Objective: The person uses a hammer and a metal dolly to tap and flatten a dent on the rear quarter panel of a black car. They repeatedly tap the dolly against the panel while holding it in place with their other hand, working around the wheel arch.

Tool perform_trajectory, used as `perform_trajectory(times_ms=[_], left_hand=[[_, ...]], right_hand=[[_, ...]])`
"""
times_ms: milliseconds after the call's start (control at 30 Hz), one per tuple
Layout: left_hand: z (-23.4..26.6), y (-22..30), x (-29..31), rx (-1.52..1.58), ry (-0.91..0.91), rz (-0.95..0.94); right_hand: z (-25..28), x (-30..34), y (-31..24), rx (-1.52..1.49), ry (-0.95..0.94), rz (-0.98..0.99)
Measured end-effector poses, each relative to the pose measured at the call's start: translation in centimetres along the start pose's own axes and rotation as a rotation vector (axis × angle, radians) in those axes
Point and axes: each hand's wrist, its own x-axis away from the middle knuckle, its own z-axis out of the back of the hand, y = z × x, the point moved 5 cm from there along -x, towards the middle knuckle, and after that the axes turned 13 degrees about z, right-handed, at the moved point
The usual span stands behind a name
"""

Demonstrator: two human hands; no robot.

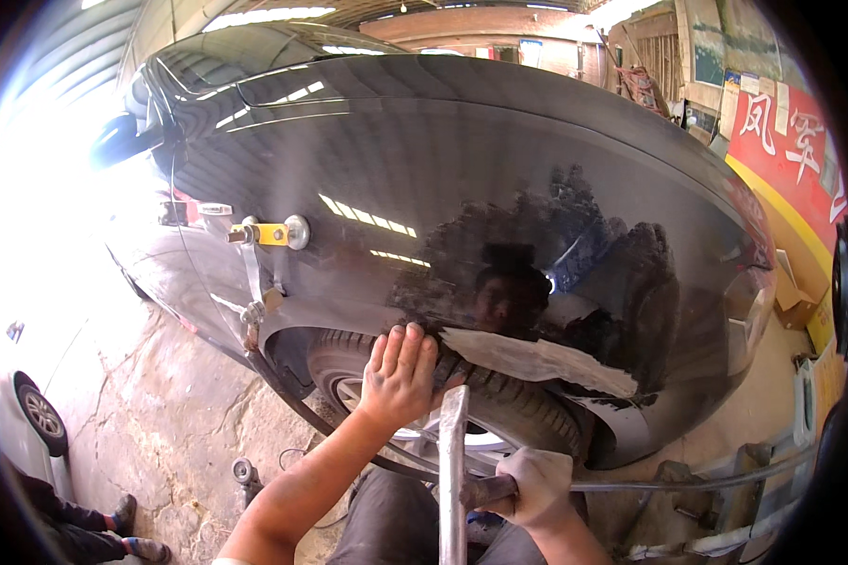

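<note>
A dark car's fender (377,179) fills the middle, with a wheel and tire (528,410) under its arch. My left hand (400,377) lies on the arch edge over the tire, fingers stretched out and holding nothing. Beside it, the edge has a dull grey scraped patch (537,360); dark smears (575,226) spread above. Low in front of the wheel, my right hand (535,485) is wrapped round the dark round handle (490,490) of a metal tool. Its pale flat bar (452,471) stands upright between my hands, its joint to the handle partly hidden.
A yellow clamp with round pads (271,234) sits on the fender at left, above a strap. A long dark rod (707,484) runs across the front of the wheel. Another person's feet (132,537) and a pale car (33,424) are at left; a cardboard box (793,292) stands at right.
</note>
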Motion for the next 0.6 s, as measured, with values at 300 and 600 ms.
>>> perform_trajectory(times_ms=[300, 600], left_hand=[[-0.6, 0.0, 1.2, 0.011, -0.009, 0.032], [-0.6, 0.1, 1.3, -0.073, -0.089, -0.042]], right_hand=[[-1.0, -1.3, 0.2, -0.033, 0.034, -0.046], [-1.2, -1.4, 0.6, -0.04, 0.021, -0.072]])
